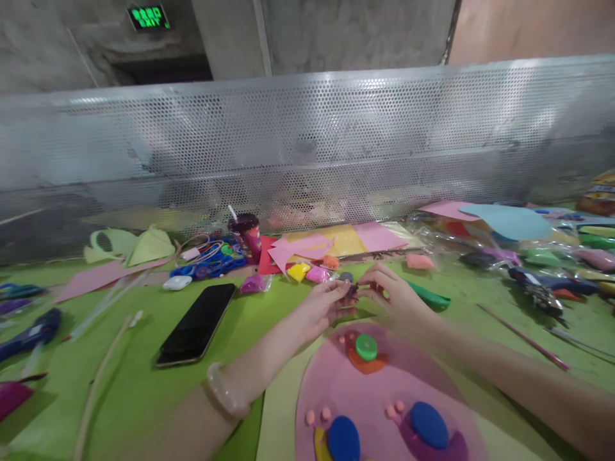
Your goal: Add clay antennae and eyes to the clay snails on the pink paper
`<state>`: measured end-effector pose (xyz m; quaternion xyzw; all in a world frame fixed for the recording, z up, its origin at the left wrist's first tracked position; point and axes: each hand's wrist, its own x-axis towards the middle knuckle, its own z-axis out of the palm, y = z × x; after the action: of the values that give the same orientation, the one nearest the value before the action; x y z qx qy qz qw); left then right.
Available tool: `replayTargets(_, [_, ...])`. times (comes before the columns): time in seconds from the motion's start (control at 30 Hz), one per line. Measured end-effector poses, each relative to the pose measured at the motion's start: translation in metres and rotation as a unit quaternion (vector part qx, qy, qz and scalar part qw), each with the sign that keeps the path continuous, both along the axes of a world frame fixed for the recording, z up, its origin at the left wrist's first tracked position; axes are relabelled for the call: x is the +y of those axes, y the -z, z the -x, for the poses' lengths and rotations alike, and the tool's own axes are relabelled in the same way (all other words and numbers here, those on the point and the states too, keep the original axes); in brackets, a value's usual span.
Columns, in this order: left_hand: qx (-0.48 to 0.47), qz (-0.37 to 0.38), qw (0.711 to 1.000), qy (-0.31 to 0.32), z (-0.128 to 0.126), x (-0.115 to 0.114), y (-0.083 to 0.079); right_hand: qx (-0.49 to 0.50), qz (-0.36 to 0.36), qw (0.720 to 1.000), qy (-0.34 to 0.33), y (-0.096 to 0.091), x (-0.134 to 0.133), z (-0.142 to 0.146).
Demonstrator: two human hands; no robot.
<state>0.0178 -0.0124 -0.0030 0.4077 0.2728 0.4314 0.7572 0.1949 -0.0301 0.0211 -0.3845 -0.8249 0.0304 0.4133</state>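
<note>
My left hand (324, 307) is closed in a pinch on a small dark lump (353, 290), which is too blurred to name more exactly. The fingers of my right hand (391, 293) curl in from the other side, with their tips at or touching the lump. Just behind the fingertips is a small grey disc (346, 276). Below both hands lies a pink paper oval (379, 390), decorated with a green cap (366, 347), two blue caps (429, 424) and coloured clay pieces forming snail-like figures.
A black phone (196, 325) lies left of my hands. Behind are a dark cup with a straw (246, 235), blue scissors (218, 259), clay packets (298, 272) and coloured paper (379, 237). Glue guns (535, 291) lie at the sides. A perforated metal panel (307, 153) borders the table.
</note>
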Motion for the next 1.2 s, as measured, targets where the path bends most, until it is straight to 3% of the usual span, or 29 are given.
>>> replayTargets(0.37, [0.038, -0.017, 0.999, 0.031, 0.001, -0.001, -0.001, -0.009, -0.039, 0.998, -0.055, 0.003, 0.002, -0.001])
replayTargets(0.57, [0.052, -0.036, 0.998, 0.023, 0.000, 0.000, -0.002, 0.011, 0.011, 0.999, -0.037, -0.004, -0.006, 0.004])
replayTargets(0.8, [0.058, -0.023, 0.998, 0.010, 0.000, 0.005, 0.005, 0.060, 0.131, 0.990, 0.000, -0.005, -0.002, 0.005])
replayTargets(1.2, [0.044, -0.006, 0.999, 0.001, -0.001, 0.006, 0.005, 0.024, 0.094, 0.995, -0.008, -0.004, 0.001, 0.001])
